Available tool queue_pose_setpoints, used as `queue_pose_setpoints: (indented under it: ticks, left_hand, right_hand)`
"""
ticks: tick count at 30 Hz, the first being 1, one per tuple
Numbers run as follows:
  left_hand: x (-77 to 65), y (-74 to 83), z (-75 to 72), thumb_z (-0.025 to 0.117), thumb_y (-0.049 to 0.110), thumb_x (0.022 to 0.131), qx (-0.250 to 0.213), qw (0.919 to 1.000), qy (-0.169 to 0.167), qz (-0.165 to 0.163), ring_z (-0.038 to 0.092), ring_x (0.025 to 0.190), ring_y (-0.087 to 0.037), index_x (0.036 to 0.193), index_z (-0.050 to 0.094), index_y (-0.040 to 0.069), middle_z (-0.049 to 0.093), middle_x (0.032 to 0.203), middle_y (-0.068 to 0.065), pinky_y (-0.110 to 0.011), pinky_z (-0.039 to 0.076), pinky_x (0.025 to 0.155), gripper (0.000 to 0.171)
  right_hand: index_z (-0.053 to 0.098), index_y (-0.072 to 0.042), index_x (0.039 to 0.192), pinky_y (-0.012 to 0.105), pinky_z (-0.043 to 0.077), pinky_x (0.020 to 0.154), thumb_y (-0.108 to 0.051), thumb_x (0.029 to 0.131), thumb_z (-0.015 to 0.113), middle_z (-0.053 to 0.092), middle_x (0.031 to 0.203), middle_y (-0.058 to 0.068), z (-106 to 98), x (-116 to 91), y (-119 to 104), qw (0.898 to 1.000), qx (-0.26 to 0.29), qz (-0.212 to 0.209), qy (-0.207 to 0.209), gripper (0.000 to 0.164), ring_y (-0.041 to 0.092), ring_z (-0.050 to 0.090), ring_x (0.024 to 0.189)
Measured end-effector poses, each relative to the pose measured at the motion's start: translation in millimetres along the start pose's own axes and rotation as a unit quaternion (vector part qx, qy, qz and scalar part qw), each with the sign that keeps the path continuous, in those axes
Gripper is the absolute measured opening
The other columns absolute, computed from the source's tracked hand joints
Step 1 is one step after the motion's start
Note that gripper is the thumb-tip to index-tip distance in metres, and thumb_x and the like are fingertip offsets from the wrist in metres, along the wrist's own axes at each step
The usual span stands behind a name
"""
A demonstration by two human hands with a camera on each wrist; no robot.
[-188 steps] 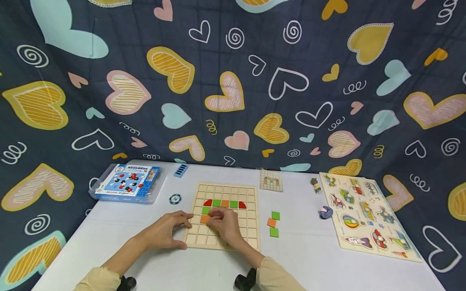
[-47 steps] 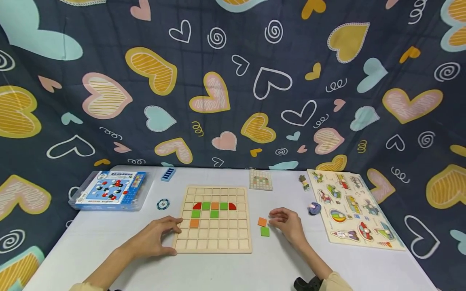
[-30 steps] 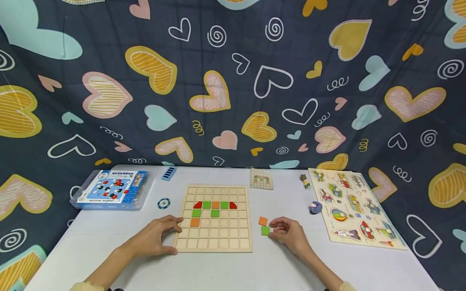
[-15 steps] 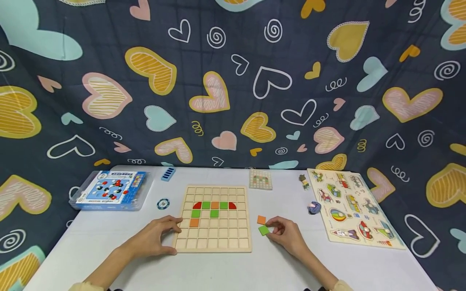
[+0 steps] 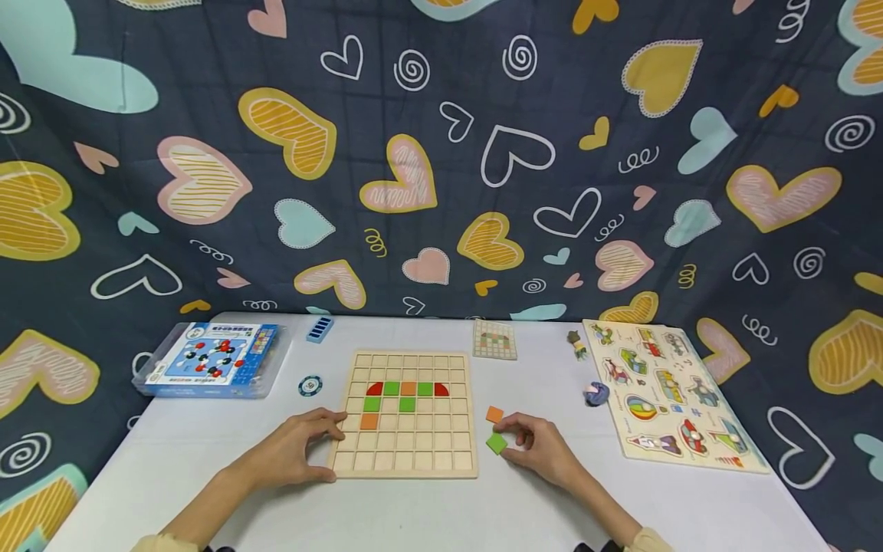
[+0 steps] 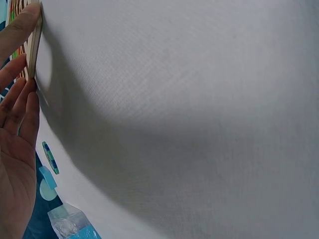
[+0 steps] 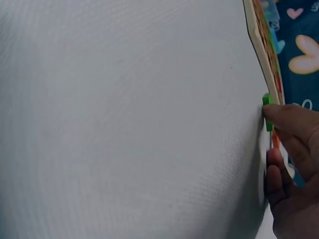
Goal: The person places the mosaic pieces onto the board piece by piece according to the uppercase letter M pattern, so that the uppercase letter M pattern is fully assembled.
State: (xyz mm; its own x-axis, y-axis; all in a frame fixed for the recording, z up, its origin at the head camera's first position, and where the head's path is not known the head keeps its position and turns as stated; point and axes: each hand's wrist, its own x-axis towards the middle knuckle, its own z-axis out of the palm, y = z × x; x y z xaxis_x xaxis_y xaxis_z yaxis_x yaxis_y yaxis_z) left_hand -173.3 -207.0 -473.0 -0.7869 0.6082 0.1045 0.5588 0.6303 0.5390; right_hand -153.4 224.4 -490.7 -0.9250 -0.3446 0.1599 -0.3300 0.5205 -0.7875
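Note:
A square wooden grid board [image 5: 424,442] lies on the table, with green, orange and red tiles set in some of its cells. At its left edge rests my left hand [image 5: 298,450], thumb and fingers spread apart along the side; the left wrist view shows the fingertips right at the board's edge. To the right of the board, my right hand [image 5: 541,448] pinches a loose green tile [image 5: 496,443] by thumb and forefinger, the tile turned cornerwise. An orange tile [image 5: 494,414] lies just beyond it. In the right wrist view the thumb covers part of the green tile [image 7: 268,99].
Behind the board stands a small pattern card [image 5: 494,340]. A picture puzzle board [image 5: 676,399] and two small figures, one purple [image 5: 596,394], are on the right. At left lie a boxed molecule set [image 5: 214,360], a round chip [image 5: 310,386] and a blue piece [image 5: 320,330].
My right hand has come from the board to the loose tiles, taken the green tile, turned it and drawn it slightly left. One more green tile sits in the board. The left hand stays at the edge.

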Motion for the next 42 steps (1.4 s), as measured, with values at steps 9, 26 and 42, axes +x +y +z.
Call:
queue_pose_setpoints:
  ticks: [9,26,42]
  left_hand:
    - [0.6,-0.3,0.3,0.084,0.047,0.066,-0.002,1.0,-0.003,-0.004,0.054,0.117,-0.028,0.102,0.066,0.023,0.056,0.133,-0.007,-0.052,0.043,0.1,0.047]
    - [0.3,-0.4,-0.1,0.085,0.043,0.065,0.0,1.0,-0.001,0.002,0.055,0.117,-0.028,0.103,0.066,0.022,0.056,0.133,-0.007,-0.051,0.043,0.1,0.047]
    - [0.0,-0.2,-0.5,0.084,0.045,0.066,0.001,1.0,0.0,0.003,0.054,0.118,-0.03,0.102,0.066,0.022,0.056,0.133,-0.008,-0.051,0.043,0.1,0.047]
  right_hand:
    - [0.069,-0.006,0.103,0.02,0.05,0.06,-0.002,0.078,0.076,0.067,0.087,0.001,-8,-2,5,0.999,0.024,0.025,-0.029,0.026,0.005,0.054,0.069]
    - [0.07,0.005,0.095,0.022,0.057,0.068,0.01,0.071,0.076,0.071,0.093,0.018,17,8,-19,0.964,0.143,0.125,0.185,0.025,0.02,0.07,0.078]
    - [0.07,0.006,0.094,0.021,0.057,0.063,0.01,0.072,0.076,0.071,0.091,0.017,44,47,-33,0.977,0.105,0.092,0.163,0.023,0.022,0.069,0.076]
